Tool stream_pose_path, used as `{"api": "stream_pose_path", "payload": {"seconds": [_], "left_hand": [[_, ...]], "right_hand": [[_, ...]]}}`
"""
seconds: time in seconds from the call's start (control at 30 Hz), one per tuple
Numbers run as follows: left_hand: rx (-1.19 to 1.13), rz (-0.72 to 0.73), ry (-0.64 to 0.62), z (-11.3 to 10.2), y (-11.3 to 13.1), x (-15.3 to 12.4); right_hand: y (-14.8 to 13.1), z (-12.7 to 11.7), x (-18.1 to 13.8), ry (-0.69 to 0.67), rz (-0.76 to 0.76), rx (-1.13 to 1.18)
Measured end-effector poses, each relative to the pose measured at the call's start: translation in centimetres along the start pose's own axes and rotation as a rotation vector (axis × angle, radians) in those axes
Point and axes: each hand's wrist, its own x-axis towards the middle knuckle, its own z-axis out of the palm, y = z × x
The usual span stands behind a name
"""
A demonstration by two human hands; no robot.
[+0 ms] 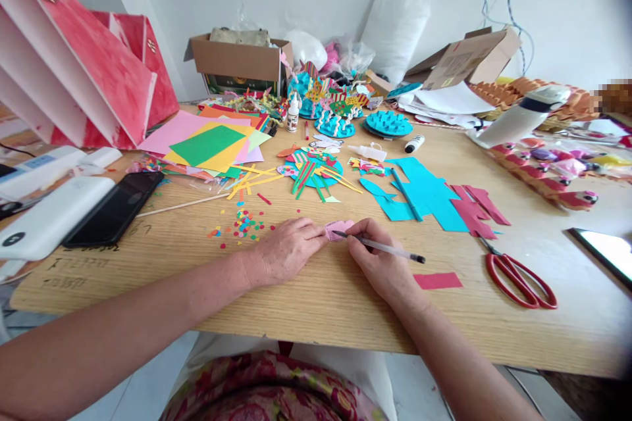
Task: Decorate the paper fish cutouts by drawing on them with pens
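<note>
A small pink paper cutout (338,229) with a wavy edge and dark marks lies on the wooden table in front of me. My left hand (288,250) rests on the table, fingers together, their tips holding the cutout's left edge. In my right hand (382,270) is a pen (397,250) with a clear barrel, gripped between thumb and fingers. Its tip touches the cutout. Scattered paper dots (245,225) lie beyond my left hand. A red paper strip (438,281) is beside my right hand, with red-handled scissors (521,279) farther right.
Blue paper (429,194) and cut red paper (476,209) lie ahead to the right. Coloured sheets (207,145) are stacked back left, near a black phone (116,207). Yellow and green strips cover a blue disc (316,171). A white bottle (523,115) stands tilted-looking at right.
</note>
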Motion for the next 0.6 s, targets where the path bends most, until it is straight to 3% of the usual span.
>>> {"api": "stream_pose_path", "payload": {"seconds": [0.6], "left_hand": [[0.0, 0.003, -0.021, -0.28, 0.15, 0.19]], "right_hand": [[0.08, -0.22, -0.12, 0.015, -0.005, -0.021]]}}
